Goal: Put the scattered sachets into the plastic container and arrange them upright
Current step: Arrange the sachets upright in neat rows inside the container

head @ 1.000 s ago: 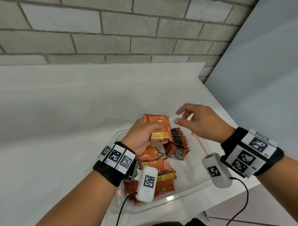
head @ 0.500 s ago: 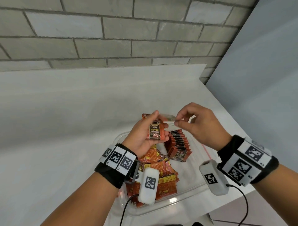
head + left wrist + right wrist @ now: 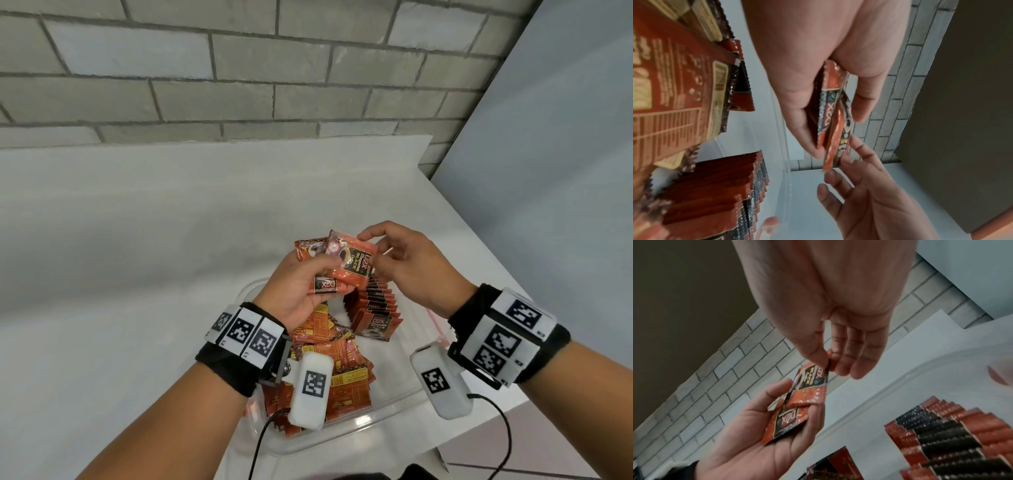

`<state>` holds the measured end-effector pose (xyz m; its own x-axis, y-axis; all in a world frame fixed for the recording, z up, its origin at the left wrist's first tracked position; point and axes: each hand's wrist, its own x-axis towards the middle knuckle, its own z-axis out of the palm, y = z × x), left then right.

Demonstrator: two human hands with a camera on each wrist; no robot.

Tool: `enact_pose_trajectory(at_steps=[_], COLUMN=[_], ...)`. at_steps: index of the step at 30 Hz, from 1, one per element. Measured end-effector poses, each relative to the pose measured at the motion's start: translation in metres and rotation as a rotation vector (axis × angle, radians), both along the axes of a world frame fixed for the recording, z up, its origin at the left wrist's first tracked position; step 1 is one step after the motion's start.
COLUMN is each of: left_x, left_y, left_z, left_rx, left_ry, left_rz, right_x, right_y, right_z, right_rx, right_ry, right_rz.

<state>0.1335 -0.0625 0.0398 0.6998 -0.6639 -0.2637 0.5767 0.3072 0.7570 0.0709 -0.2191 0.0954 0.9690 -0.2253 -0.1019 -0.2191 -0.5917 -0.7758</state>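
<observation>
Room: a grey brick wall [image 3: 239, 68] runs behind a white table [image 3: 137, 274]; a plain pale panel [image 3: 548, 171] closes off the right side, and tiled floor shows past the table's near right corner.
Surface: the table top is white and smooth, meeting the wall at the back; a clear container [image 3: 387, 407] sits at its near right corner.
Left hand: the left hand [image 3: 298, 291] is held above the container, thumb and curled fingers gripping a small stack of sachets [image 3: 325, 284].
Right hand: the right hand [image 3: 407, 270] pinches the top sachet [image 3: 352, 263] of that stack at its right edge, between thumb and fingertips [image 3: 840, 368]; the other fingers are loosely bent.
Row: inside the container, on the right, a row [image 3: 376, 308] of sachets stands upright, packed face to face.
Pile: nearer the person, a loose pile [image 3: 329, 370] of sachets lies flat and overlapping in the container.
Hidden: the wrist cameras and bands cover the near part of the pile and part of the container rim; how many sachets the left hand holds cannot be told.
Blur: in both wrist views the palms fill the upper frame and print on the sachets is soft; a pink shape at the container's right wall is too unclear to name.
</observation>
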Motion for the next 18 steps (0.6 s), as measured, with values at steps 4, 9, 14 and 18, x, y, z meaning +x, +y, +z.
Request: enact_pose_trajectory(at_steps=[4,9,14,18], left_x=[0.001,0.001,0.004,0.005], left_y=[0.001,0.001,-0.001,-0.001], left_z=[-0.003,-0.002,-0.006,-0.007], left_rx=[0.002,-0.024,0.018,0.055], left_ry=[-0.015,-0.002,0.032,0.007], left_rz=[0.003,0.011,0.091,0.082], right_x=[-0.003,-0.011,-0.026,-0.035], right_y=[0.004,-0.010,-0.036,-0.030], right_z=[-0.001,0.005,0.007,-0.008], right_rx=[0.355,0.432,-0.175,-0.500], right_ry=[0.135,0.115,0.190,0.331], right_rz=[-0.109,-0.133,0.165,0.389])
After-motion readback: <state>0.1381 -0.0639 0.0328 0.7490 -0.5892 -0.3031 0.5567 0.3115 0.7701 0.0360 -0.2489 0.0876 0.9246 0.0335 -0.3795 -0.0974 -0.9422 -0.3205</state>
